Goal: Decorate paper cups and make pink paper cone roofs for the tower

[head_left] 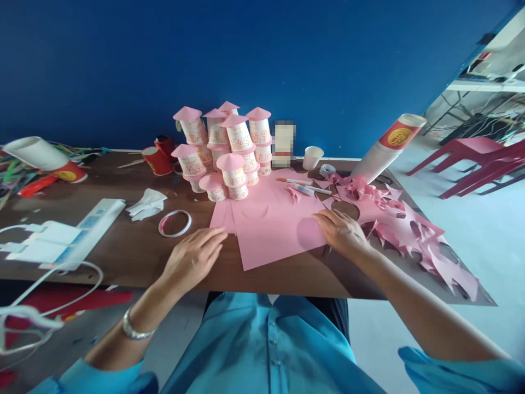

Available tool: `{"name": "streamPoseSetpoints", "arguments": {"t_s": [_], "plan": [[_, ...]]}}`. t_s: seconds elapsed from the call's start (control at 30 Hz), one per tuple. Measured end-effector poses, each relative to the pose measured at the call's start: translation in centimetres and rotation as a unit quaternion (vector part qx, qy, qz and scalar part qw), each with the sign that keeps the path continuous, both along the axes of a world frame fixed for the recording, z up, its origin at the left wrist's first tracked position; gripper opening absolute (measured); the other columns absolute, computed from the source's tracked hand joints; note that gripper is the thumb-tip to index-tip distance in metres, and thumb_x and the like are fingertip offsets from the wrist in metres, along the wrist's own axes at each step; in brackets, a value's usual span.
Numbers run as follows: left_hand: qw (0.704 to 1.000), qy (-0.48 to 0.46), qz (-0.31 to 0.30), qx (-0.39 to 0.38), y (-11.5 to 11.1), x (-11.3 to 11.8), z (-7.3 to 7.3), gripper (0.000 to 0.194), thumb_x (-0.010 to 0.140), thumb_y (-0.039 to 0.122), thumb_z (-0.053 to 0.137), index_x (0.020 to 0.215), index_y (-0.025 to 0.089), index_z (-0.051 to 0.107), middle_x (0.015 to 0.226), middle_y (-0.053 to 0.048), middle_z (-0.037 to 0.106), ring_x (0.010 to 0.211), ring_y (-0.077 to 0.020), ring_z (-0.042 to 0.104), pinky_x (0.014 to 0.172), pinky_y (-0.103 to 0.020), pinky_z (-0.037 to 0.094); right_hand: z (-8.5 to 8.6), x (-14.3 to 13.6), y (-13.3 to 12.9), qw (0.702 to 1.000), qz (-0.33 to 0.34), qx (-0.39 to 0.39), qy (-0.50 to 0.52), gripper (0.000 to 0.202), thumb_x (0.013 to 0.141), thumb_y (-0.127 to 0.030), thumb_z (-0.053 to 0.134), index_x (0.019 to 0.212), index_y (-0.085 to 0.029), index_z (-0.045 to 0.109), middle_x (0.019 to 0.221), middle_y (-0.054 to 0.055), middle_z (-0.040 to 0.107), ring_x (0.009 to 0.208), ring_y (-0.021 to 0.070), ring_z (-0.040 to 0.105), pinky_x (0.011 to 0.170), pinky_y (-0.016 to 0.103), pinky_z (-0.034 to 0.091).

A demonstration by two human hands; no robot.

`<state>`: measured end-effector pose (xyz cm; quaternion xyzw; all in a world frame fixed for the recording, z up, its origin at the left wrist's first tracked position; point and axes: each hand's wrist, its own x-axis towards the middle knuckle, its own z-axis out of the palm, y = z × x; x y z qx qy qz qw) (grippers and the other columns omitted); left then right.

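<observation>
Pink sheet (266, 238) lies between left hand (193, 256), fingers loosely extended, and right hand (346, 232), can't tell if pinching right edge

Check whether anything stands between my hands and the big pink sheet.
Nothing visible blocks your right hand, which reaches over the right edge of the big sheet. For your left hand, only a smaller sheet, partly under the big one, lies between.

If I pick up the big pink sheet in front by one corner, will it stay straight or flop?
Probably flop: the sheet looks thin, and the pink scraps beside it curl and crumple. It's likely light, being flat paper. It might slide easily too, since it overlaps another pink sheet.
</observation>
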<state>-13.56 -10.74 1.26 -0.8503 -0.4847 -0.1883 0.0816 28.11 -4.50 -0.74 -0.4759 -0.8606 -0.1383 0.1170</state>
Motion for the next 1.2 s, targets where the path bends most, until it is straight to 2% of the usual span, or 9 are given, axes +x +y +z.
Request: {"name": "streamPoseSetpoints", "arguments": {"t_s": [0.07,0.17,0.27,0.4,0.5,0.67,0.83,1.0,1.2], "plan": [[0.996,0.003,0.084,0.002,0.0,-2.1,0.3,0.032,0.103,0.023,0.052,0.127,0.025,0.074,0.131,-0.008,0.078,0.113,-0.0290,0.077,0.097,-0.045,0.063,0.3,1.3,-1.3,0.999,0.018,-0.013,-0.031,0.040,0.098,-0.004,0.047,0.121,-0.022,0.074,0.117,0.010,0.079,0.101,0.0249,0.073,0.086,0.037,0.058],[0.986,0.015,0.165,-0.012,0.1,-5.1,0.5,0.034,0.100,0.025,0.055,0.130,0.024,0.072,0.136,-0.011,0.075,0.124,-0.0357,0.070,0.106,-0.053,0.057,0.6,3.0,-3.4,0.994,0.045,-0.010,-0.095,0.051,0.088,0.004,0.048,0.124,-0.022,0.073,0.129,0.012,0.076,0.116,0.0286,0.070,0.091,0.041,0.058],[0.979,0.056,0.193,-0.039,0.5,-6.8,0.2,0.037,0.099,0.025,0.053,0.131,0.021,0.071,0.139,-0.015,0.073,0.124,-0.0397,0.067,0.103,-0.057,0.055,0.9,3.5,-4.6,0.988,0.052,0.012,-0.143,0.045,0.088,0.004,0.048,0.117,-0.017,0.075,0.125,0.016,0.076,0.115,0.0315,0.069,0.092,0.044,0.056],[0.969,0.106,0.209,-0.077,1.1,-7.4,-0.2,0.031,0.098,0.021,0.047,0.111,0.019,0.076,0.115,-0.015,0.079,0.105,-0.0382,0.071,0.091,-0.053,0.055,1.7,2.6,-4.5,0.979,0.038,0.023,-0.197,0.031,0.091,0.005,0.052,0.095,-0.016,0.075,0.100,0.015,0.076,0.096,0.0301,0.069,0.084,0.041,0.051],[0.971,0.097,0.204,-0.074,1.1,-6.9,0.0,0.027,0.100,0.023,0.048,0.099,0.022,0.075,0.101,-0.013,0.077,0.099,-0.0356,0.071,0.087,-0.049,0.055,2.1,2.1,-4.0,0.975,0.055,0.043,-0.210,0.030,0.091,0.004,0.052,0.087,-0.017,0.073,0.090,0.012,0.072,0.087,0.0282,0.065,0.082,0.040,0.049],[0.991,0.040,0.125,-0.027,0.4,-3.8,1.2,0.026,0.105,0.026,0.048,0.105,0.022,0.073,0.103,-0.011,0.077,0.098,-0.0304,0.071,0.088,-0.045,0.054,3.0,1.5,-2.6,0.981,0.038,0.117,-0.152,0.029,0.102,-0.010,0.050,0.087,-0.021,0.071,0.087,0.010,0.070,0.087,0.0272,0.061,0.084,0.040,0.047],[0.998,0.059,-0.005,0.028,0.3,0.9,1.7,0.024,0.106,0.017,0.051,0.106,0.021,0.074,0.096,-0.006,0.077,0.090,-0.0244,0.069,0.085,-0.041,0.053,3.2,0.2,1.2,0.976,-0.001,0.140,-0.165,0.035,0.105,-0.007,0.041,0.097,-0.018,0.073,0.088,0.011,0.071,0.089,0.0260,0.059,0.082,0.038,0.043],[0.994,0.041,-0.082,0.066,0.6,4.1,1.3,0.023,0.099,0.005,0.057,0.106,0.020,0.073,0.088,-0.003,0.072,0.085,-0.0204,0.066,0.081,-0.036,0.053,1.5,-0.9,4.4,0.978,-0.012,0.110,-0.176,0.033,0.103,-0.005,0.043,0.095,-0.015,0.073,0.089,0.010,0.073,0.091,0.0243,0.058,0.074,0.034,0.035],[0.984,0.047,-0.166,0.043,1.3,7.0,0.1,0.025,0.099,0.001,0.054,0.105,0.018,0.072,0.086,-0.002,0.069,0.083,-0.0188,0.064,0.083,-0.035,0.053,0.7,-2.3,4.8,0.986,-0.031,0.021,-0.160,0.028,0.103,-0.008,0.046,0.098,-0.014,0.072,0.096,0.012,0.072,0.096,0.0253,0.058,0.075,0.034,0.034]]}}
